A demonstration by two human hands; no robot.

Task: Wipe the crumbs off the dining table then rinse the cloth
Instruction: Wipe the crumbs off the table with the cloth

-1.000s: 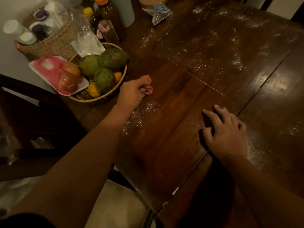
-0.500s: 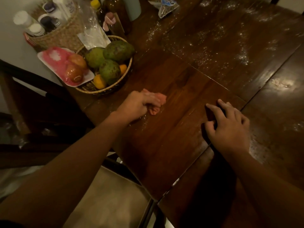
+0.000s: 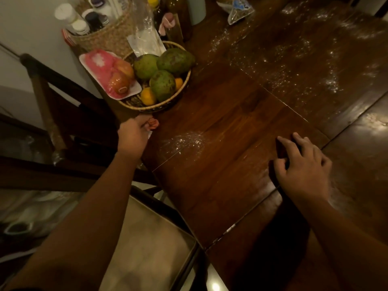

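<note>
— Where is the cloth (image 3: 152,123)?
— The left hand (image 3: 134,135) clutches it, bunched, at the left edge of the table (image 3: 231,114), just beside the fruit basket (image 3: 163,106).
— And the right hand (image 3: 302,166)?
— It rests on the wood, fingers loose, holding nothing; crumbs (image 3: 184,141) lie between the hands.

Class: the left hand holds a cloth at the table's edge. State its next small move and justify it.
Probably slide the cloth right onto the near crumb patch and drag it towards the edge of the table: the left hand grips the cloth just left of that patch, which lies unwiped.
</note>
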